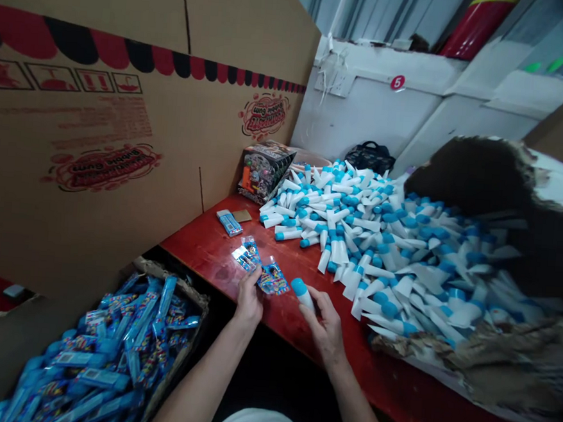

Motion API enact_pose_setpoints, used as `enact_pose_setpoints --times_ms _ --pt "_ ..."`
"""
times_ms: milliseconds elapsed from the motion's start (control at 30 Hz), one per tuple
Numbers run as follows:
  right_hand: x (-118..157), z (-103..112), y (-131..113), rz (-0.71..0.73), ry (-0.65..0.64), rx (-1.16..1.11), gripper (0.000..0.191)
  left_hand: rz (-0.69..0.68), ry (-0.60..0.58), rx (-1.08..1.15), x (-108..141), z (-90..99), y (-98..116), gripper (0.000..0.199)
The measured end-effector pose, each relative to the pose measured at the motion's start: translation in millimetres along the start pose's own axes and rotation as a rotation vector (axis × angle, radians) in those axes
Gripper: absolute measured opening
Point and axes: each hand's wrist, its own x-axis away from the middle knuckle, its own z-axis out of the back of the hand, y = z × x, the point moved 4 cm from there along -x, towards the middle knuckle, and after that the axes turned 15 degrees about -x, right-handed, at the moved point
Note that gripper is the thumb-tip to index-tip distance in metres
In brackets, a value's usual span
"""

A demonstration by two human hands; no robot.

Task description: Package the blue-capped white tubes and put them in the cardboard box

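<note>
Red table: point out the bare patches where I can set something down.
Bare red table shows left of the printed wrappers, beside the large carton, and between those wrappers and the tube pile. That pile crowds the back and right.

Head-worn view, looking forward and down, above red table

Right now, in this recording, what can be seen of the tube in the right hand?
The tube has a rounded blue cap, fitted on, and a plain white body; both look like plastic. The right hand holds the body between thumb and fingers, in front of the red table. It is tilted, cap end up and away from the palm. The hand hides its other end.
</note>
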Motion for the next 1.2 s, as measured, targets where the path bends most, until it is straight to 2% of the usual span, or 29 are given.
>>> enact_pose_setpoints --times_ms 233,467,567,1033,1133,1200 --pt "25.6 -2.4 -26.8 0.131 0.004 0.037 0.039 -0.050 -0.064 -0.127 11.7 -10.3 -9.0 0.028" --pt "34.5 -2.3 -29.9 0.217 0.021 0.449 0.042 -0.043 -0.031 -0.139 17.1 -15.3 -12.9 0.026" --pt "35.5 -1.8 -30.1 0.235 0.041 0.558 0.039 -0.025 -0.034 -0.180 18.6 -15.3 -13.5 0.028" --pt "35.6 -6.3 -31.1 0.286 0.094 0.754 0.038 -0.007 -0.007 -0.176 16.8 -13.8 -14.4 0.032" --pt "34.1 -6.0 -31.0 0.257 0.101 0.721 0.038 -0.016 0.012 -0.180 17.1 -11.9 -16.1 0.033" --pt "32.0 -4.3 -27.9 0.185 0.100 0.607 0.036 -0.018 0.013 -0.183 17.8 -11.7 -17.3 0.033"
